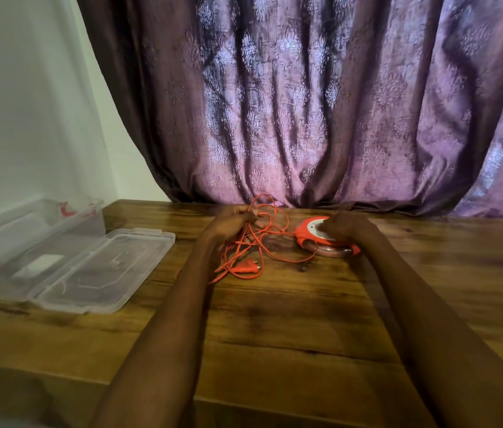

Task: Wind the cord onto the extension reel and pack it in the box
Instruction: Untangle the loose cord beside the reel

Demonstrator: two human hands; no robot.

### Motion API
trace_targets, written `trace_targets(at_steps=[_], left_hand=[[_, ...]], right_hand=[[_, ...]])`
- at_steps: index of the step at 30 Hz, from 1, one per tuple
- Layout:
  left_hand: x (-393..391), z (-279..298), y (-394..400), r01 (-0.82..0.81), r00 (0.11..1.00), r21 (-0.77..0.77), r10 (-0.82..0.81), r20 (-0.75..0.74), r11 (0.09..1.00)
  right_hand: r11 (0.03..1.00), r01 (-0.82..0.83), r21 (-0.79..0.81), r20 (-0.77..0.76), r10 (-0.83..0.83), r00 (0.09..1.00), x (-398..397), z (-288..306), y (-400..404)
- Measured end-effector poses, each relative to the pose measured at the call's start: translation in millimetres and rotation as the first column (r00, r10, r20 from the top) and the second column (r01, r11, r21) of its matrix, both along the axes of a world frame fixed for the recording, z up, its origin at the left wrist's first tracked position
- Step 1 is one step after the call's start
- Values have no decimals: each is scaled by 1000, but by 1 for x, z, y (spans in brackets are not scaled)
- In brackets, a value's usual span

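A round red and white extension reel (312,231) lies flat on the wooden table (290,319) near the far edge. My right hand (347,227) rests on top of it with fingers curled over its white face. A thin orange cord (270,239) lies in a loose tangle to the left of the reel, its plug (245,268) on the table at the near side. My left hand (233,222) pinches several strands of the cord and lifts them a little above the table.
A clear plastic box (37,217) with red latches stands open at the left, its lid (102,273) lying flat on the table beside it. A purple patterned curtain (321,103) hangs right behind the table. A white wall is at the left.
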State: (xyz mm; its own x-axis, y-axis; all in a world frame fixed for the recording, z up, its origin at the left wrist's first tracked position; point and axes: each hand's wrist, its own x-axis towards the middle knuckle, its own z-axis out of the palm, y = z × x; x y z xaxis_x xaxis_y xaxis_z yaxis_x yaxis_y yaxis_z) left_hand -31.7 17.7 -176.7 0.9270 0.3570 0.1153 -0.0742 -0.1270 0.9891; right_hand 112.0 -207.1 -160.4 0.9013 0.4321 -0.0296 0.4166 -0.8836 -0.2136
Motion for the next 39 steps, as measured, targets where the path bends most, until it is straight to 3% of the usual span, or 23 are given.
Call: trace_targets(at_steps=[3, 7, 9, 12, 14, 18, 25, 33, 36, 39], left_hand=[[4, -2, 2, -30, 999, 77, 28, 25, 997], [6, -3, -1, -40, 997, 134, 31, 66, 990], [7, -1, -2, -42, 997, 174, 30, 71, 984], [7, 1, -4, -34, 997, 169, 21, 80, 985], [6, -1, -4, -16, 996, 98, 8, 91, 995], [1, 0, -7, 34, 995, 0, -34, 95, 999], [3, 4, 3, -41, 999, 248, 32, 37, 968], [10, -4, -8, 82, 990, 217, -105, 96, 973], [12, -4, -9, 121, 986, 273, -147, 77, 954], [17, -8, -4, 105, 988, 326, -136, 73, 940]], right_hand=[[1000, -3, -8, 27, 3, 1000, 2, -3, 1], [998, -16, 62, 253, 0, 968, -10, -3, 4], [970, -146, 196, 362, 67, 930, -22, -2, 14], [830, -418, 370, 344, 296, 891, -45, -6, 38], [782, -476, 402, 330, 361, 872, -58, -11, 53], [779, -450, 438, 385, 289, 876, -53, -21, 67], [805, -446, 391, 561, 176, 809, -44, -22, 60], [790, -502, 352, 689, 145, 711, -41, -20, 47], [800, -508, 318, 718, 147, 680, -43, -19, 49], [742, -523, 419, 645, 163, 747, -45, -18, 50]])
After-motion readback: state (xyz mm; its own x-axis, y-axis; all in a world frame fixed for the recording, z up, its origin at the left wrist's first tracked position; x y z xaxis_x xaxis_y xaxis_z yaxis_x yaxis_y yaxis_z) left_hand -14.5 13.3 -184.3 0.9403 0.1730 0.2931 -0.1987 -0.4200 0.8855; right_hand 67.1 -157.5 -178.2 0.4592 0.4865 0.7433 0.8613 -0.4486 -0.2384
